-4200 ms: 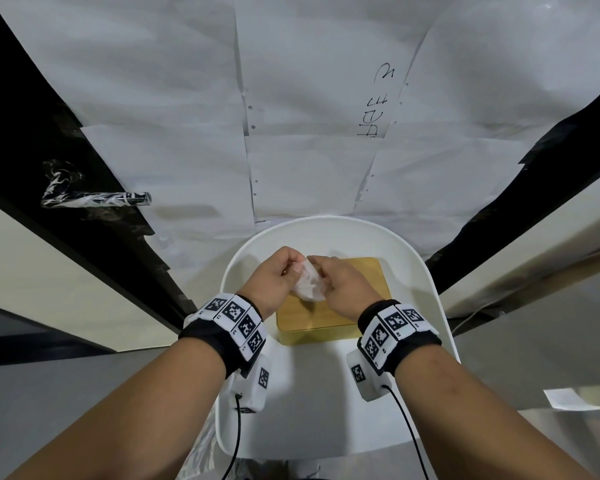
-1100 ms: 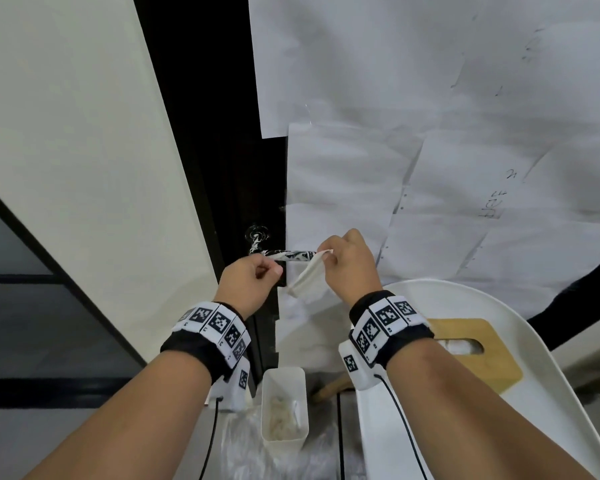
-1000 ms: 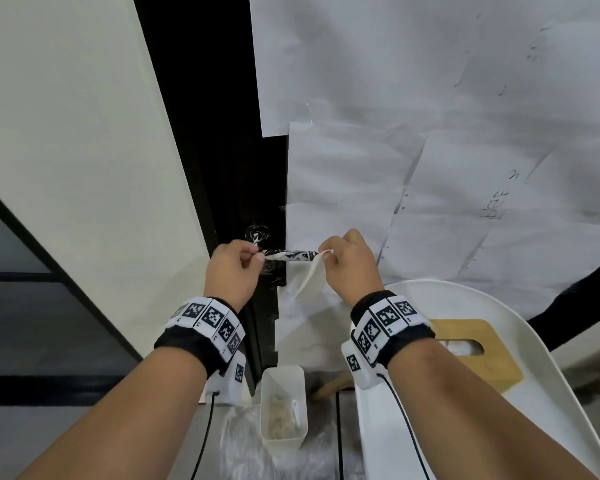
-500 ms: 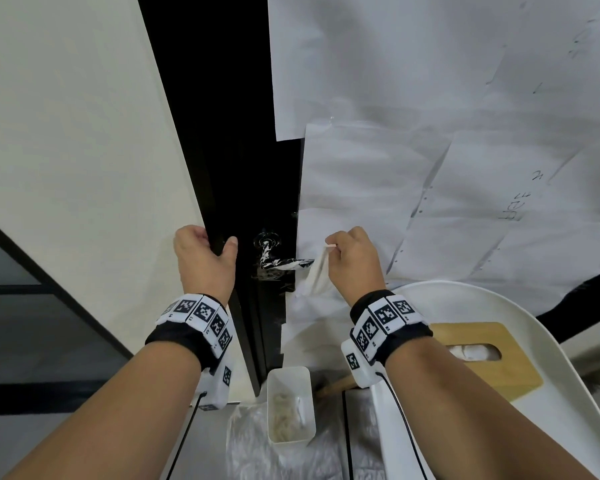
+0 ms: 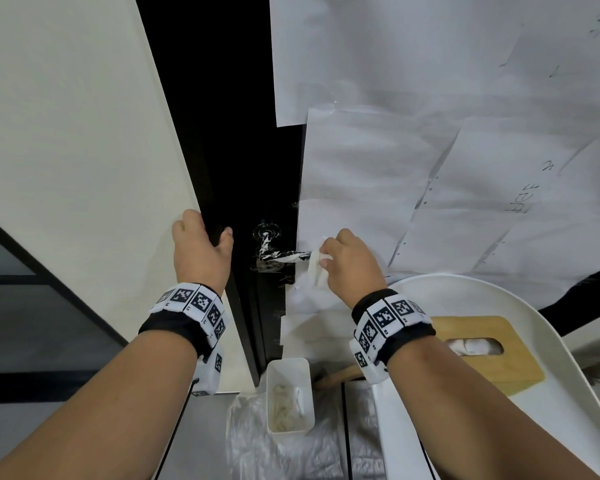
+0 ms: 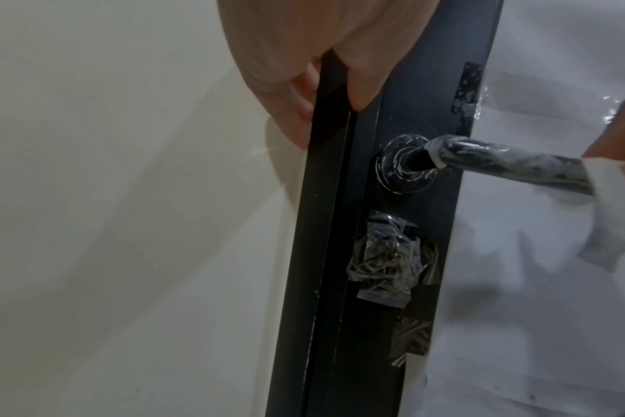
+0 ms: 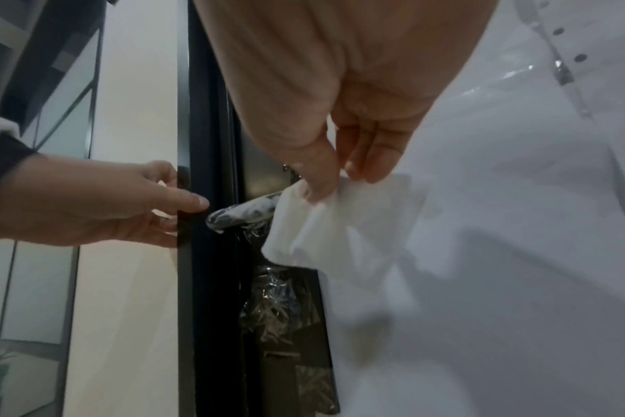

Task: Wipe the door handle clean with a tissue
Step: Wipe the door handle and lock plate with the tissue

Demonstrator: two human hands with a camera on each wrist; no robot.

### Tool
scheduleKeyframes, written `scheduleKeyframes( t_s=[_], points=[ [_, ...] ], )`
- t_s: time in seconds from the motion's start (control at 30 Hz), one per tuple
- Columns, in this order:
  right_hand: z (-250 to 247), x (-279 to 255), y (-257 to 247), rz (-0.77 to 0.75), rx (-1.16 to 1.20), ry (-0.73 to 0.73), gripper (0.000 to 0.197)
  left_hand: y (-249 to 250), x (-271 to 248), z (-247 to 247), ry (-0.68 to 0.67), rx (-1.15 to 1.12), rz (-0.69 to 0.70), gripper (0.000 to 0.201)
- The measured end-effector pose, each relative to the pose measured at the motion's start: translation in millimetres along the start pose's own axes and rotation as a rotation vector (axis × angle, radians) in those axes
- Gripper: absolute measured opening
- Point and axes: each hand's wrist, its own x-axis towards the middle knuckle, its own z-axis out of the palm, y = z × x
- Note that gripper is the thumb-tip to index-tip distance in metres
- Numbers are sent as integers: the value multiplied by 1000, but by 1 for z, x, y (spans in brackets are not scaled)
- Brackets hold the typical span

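My left hand (image 5: 201, 251) has let go of the tissue and moved left of the door handle (image 5: 283, 255), its fingers now curled round the black door edge (image 6: 325, 175). I'd keep it there to steady the door. At the handle's free right end, my right hand (image 5: 349, 263) pinches the tissue (image 7: 334, 220) between thumb and fingers, draped over the tip. Next I'd wrap it round the smeared lever and draw it leftward to the round base, pressing firmly.
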Motion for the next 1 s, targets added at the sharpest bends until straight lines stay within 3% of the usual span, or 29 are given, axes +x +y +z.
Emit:
scheduleKeyframes(
  t_s=[0.13, 0.3, 0.5, 0.63, 0.83, 1.0],
  points=[
    [-4, 3, 6, 9, 0, 68, 14, 2, 0, -1, 2, 17, -2, 30],
    [0, -2, 1, -55, -53, 27, 12, 1, 0, 1, 0, 29, 3, 31],
    [-8, 1, 14, 41, 7, 140, 18, 1, 0, 1, -4, 49, 4, 31],
    [2, -3, 7, -48, -18, 55, 19, 1, 0, 2, -5, 51, 2, 31],
    [-10, 2, 14, 68, 6, 112, 21, 0, 1, 1, -9, 49, 7, 32],
    [-3, 0, -1, -20, -52, 36, 33, 0, 1, 1, -12, 47, 4, 32]
  ],
)
